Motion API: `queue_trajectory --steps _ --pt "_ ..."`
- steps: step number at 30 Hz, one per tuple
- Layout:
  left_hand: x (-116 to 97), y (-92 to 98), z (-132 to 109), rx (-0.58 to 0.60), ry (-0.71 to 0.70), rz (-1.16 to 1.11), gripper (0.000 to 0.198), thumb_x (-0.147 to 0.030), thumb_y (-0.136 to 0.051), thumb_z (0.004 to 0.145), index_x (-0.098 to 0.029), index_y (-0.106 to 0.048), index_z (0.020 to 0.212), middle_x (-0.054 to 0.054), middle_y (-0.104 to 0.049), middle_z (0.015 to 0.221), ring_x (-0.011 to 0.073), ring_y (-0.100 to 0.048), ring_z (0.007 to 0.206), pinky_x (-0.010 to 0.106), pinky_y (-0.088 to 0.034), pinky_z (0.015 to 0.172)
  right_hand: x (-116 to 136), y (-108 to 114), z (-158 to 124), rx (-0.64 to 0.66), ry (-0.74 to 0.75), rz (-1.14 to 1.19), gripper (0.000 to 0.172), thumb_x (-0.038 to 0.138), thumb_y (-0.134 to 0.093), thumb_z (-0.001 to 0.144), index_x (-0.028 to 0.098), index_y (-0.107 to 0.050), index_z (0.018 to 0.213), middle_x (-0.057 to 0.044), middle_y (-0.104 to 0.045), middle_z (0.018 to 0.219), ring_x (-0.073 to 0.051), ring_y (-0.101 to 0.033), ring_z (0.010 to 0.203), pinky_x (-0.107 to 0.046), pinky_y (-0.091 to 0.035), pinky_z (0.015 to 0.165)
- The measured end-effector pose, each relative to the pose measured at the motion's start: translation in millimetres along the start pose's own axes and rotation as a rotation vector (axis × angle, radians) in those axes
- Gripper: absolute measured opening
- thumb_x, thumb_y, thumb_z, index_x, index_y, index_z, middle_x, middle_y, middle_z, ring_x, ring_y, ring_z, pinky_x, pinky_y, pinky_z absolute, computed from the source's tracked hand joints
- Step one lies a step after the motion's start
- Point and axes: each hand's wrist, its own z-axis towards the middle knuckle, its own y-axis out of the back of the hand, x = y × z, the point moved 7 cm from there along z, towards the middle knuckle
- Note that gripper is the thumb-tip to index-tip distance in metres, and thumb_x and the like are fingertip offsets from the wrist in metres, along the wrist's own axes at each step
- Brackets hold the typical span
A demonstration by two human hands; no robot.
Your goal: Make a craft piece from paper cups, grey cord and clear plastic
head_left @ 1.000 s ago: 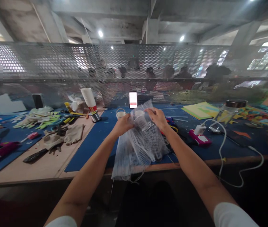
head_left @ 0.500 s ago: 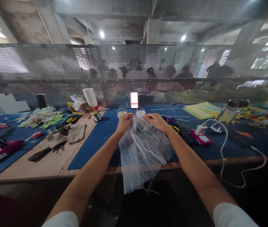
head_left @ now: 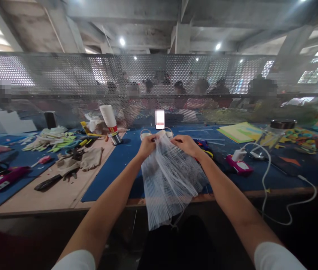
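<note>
The left hand [head_left: 147, 144] and the right hand [head_left: 186, 144] both pinch the top edge of a thin see-through white striped mesh cloth [head_left: 170, 180]. It hangs in the middle of the frame, over the front edge of the blue mat [head_left: 114, 168]. A pink glue gun [head_left: 239, 165] lies just right of it.

Left hand [head_left: 147, 144] and right hand [head_left: 186, 144] pinching top edge of sheer striped mesh [head_left: 170, 180], hanging over blue mat [head_left: 114, 165]

Short white sleeves [head_left: 276, 257], bare forearms.

The mesh sheet [head_left: 170, 180] hangs below the fingers [head_left: 151, 140]; small cups [head_left: 145, 134] sit just behind them, gloves [head_left: 91, 157] lie left, a charger [head_left: 238, 154] right.
</note>
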Motion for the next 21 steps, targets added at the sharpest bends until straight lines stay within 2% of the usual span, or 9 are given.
queue_trajectory --steps 3,5,7,9,11,14,17,19,21 --pt "-16 17.4 0 -0.050 -0.059 0.002 0.024 -0.033 -0.064 0.076 -0.016 -0.075 0.088 0.005 -0.074 0.086 0.0181 -0.065 0.077 0.028 -0.050 0.072 9 -1 -2 0.013 0.019 0.014 0.023 0.034 -0.058 0.095 0.022 -0.077 0.101 -0.003 -0.077 0.097 -0.021 -0.070 0.093 -0.030 -0.049 0.082" --pt "-26 30.0 -1 -0.113 -0.072 0.048 0.024 -0.032 -0.066 0.077 -0.016 -0.075 0.091 0.005 -0.074 0.089 0.0188 -0.066 0.080 0.028 -0.050 0.075 22 -5 -5 0.045 0.068 -0.093 0.023 0.029 -0.055 0.098 0.025 -0.077 0.106 -0.002 -0.077 0.100 -0.020 -0.070 0.093 -0.029 -0.047 0.081" --pt "-32 47.7 -4 -0.268 -0.047 0.068 0.024 -0.032 -0.066 0.080 -0.015 -0.073 0.095 0.004 -0.071 0.081 0.0179 -0.066 0.074 0.029 -0.050 0.073 35 -13 -10 0.067 0.129 -0.299 0.022 0.030 -0.056 0.099 0.028 -0.077 0.105 -0.002 -0.077 0.102 -0.019 -0.069 0.091 -0.028 -0.044 0.077" --pt "-42 64.7 -11 -0.478 -0.074 0.053 0.022 -0.030 -0.064 0.085 -0.014 -0.072 0.097 0.003 -0.069 0.078 0.0167 -0.066 0.070 0.029 -0.050 0.073 45 -22 -14 0.054 0.159 -0.517 0.023 0.035 -0.056 0.101 0.027 -0.078 0.102 -0.005 -0.074 0.102 -0.018 -0.066 0.083 -0.029 -0.039 0.069" --pt "-52 65.9 -18 -0.548 -0.135 0.044 0.022 -0.031 -0.064 0.086 -0.014 -0.071 0.097 0.005 -0.070 0.083 0.0172 -0.068 0.075 0.030 -0.050 0.076 50 -34 -16 0.056 0.192 -0.656 0.026 0.037 -0.054 0.103 0.026 -0.077 0.101 -0.007 -0.072 0.101 -0.017 -0.063 0.077 -0.029 -0.035 0.064" --pt "-56 37.6 -20 -0.359 -0.123 0.061 0.022 -0.034 -0.064 0.086 -0.015 -0.072 0.096 0.005 -0.073 0.085 0.0188 -0.068 0.078 0.030 -0.051 0.075 52 -44 -15 0.017 0.218 -0.691 0.030 0.037 -0.049 0.105 0.022 -0.075 0.102 -0.008 -0.071 0.100 -0.018 -0.063 0.080 -0.029 -0.035 0.063" --pt "-57 4.3 -22 -0.137 -0.126 0.206 0.019 -0.031 -0.060 0.088 -0.017 -0.073 0.086 0.005 -0.075 0.088 0.0199 -0.067 0.082 0.030 -0.049 0.078 47 -38 -12 -0.060 0.168 -0.528 0.028 0.033 -0.047 0.106 0.022 -0.072 0.106 -0.008 -0.072 0.108 -0.020 -0.065 0.092 -0.029 -0.041 0.071" --pt "-54 -5.3 -22 -0.061 -0.096 0.206 0.023 -0.032 -0.055 0.090 -0.018 -0.072 0.086 0.004 -0.074 0.085 0.0194 -0.065 0.080 0.030 -0.048 0.075 40 -29 -9 -0.116 0.098 -0.362 0.022 0.033 -0.051 0.104 0.024 -0.071 0.106 -0.006 -0.073 0.108 -0.020 -0.066 0.095 -0.028 -0.043 0.076" --pt "-52 -5.5 -22 -0.036 -0.085 0.158 0.022 -0.032 -0.055 0.089 -0.017 -0.072 0.088 0.004 -0.073 0.084 0.0191 -0.064 0.080 0.030 -0.047 0.074 34 -21 -8 -0.169 0.038 -0.239 0.017 0.036 -0.057 0.101 0.025 -0.070 0.103 -0.004 -0.075 0.102 -0.020 -0.067 0.091 -0.028 -0.045 0.078"
